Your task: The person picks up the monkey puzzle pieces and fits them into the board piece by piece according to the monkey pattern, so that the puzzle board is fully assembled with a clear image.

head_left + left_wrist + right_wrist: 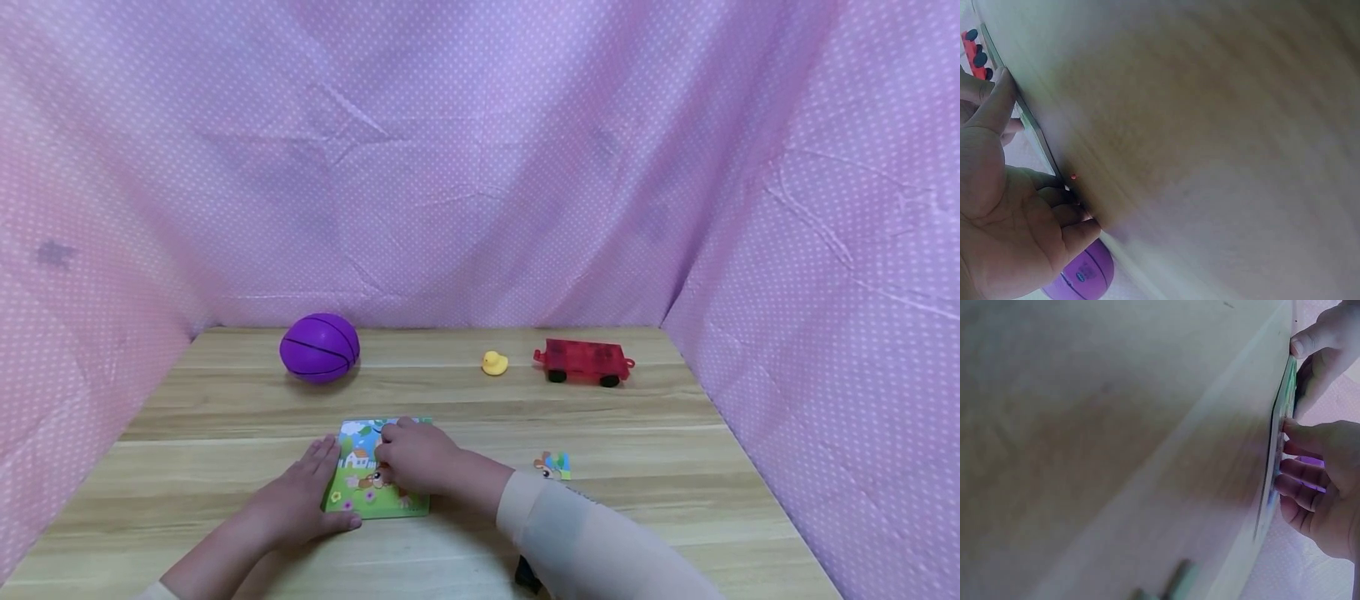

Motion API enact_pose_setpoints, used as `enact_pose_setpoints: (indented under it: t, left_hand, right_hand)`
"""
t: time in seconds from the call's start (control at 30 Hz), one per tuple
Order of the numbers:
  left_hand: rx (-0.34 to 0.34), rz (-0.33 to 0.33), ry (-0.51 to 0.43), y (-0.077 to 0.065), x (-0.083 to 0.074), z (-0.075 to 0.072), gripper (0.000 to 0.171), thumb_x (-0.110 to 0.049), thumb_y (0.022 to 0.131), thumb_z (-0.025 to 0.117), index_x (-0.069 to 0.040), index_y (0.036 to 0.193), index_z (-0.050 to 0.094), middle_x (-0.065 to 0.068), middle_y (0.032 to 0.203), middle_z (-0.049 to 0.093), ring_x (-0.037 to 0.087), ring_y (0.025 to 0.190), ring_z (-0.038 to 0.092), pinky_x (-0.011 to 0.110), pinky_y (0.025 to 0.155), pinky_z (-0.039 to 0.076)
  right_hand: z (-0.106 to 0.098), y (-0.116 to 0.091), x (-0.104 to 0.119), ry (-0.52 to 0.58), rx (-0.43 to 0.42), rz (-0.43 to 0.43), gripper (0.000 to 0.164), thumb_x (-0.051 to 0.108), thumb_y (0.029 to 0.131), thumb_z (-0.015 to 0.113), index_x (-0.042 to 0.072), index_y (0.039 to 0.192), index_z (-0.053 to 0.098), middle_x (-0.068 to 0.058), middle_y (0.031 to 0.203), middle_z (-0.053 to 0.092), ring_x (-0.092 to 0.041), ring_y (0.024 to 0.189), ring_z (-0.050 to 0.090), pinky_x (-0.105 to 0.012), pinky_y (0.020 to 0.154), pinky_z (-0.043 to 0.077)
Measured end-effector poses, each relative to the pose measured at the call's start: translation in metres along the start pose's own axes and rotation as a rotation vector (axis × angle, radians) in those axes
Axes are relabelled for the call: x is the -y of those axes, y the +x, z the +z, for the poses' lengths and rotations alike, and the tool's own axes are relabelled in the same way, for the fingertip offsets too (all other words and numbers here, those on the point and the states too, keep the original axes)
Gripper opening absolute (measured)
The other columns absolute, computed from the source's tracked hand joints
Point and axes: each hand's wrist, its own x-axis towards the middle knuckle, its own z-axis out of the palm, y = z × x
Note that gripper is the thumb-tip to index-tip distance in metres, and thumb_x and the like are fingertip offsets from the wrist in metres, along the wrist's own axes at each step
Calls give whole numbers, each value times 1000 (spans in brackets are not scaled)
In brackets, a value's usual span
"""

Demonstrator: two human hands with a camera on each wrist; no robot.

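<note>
A thin picture puzzle board (375, 503) lies flat on the table, showing a house, flowers and an animal. My left hand (296, 502) rests along its left side, thumb at the near corner and fingers extended at the far part of that edge. Over the right half, my right hand (420, 457) bends down with its fingertips on the picture. In the right wrist view, its thumb (1300, 432) and fingers (1302, 472) touch the board; whether they pinch a piece is hidden. A loose puzzle piece (553, 467) with an animal's face lies to the right.
Toward the back of the wooden table (645, 517) stand a purple ball (320, 348), a small yellow duck (494, 363) and a red toy wagon (583, 360). Pink dotted cloth (480, 167) hangs behind and at both sides. A black object (527, 575) shows beside my right sleeve.
</note>
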Motion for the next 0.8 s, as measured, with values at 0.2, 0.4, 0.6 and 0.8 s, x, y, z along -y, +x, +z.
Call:
enact_pose_setpoints:
  t: [0.2, 0.4, 0.6, 0.8]
  left_hand:
    - [-12, 19, 16, 0, 0, 1, 120, -71, 73, 68, 12, 148, 27, 32, 157, 22, 51, 143, 21, 65, 112, 29]
    - [-6, 3, 12, 0, 0, 2, 119, -71, 74, 68, 11, 149, 27, 31, 158, 21, 50, 145, 19, 64, 114, 26]
    - [-5, -6, 7, 0, 0, 1, 118, -70, 74, 69, 10, 149, 27, 30, 158, 21, 49, 145, 19, 63, 115, 26]
    - [3, -5, 6, 0, 0, 0, 118, -71, 74, 68, 11, 149, 27, 30, 158, 21, 49, 145, 19, 64, 115, 25]
  right_hand:
    - [-5, -7, 0, -100, 46, -64, 25, 44, 102, 48, 37, 119, 65, 11, 118, 57, -8, 105, 53, -22, 88, 51]
    - [-15, -19, -1, -80, 137, -113, 38, 45, 99, 53, 41, 137, 54, 9, 134, 51, -14, 135, 43, -32, 111, 42]
    - [-19, -25, 2, -122, 200, -101, 48, 50, 97, 54, 45, 144, 44, 9, 144, 44, -13, 139, 37, -40, 111, 42]
    - [-17, -26, -1, -61, 218, -108, 48, 48, 98, 53, 42, 145, 43, 10, 147, 42, -12, 137, 37, -38, 112, 40]
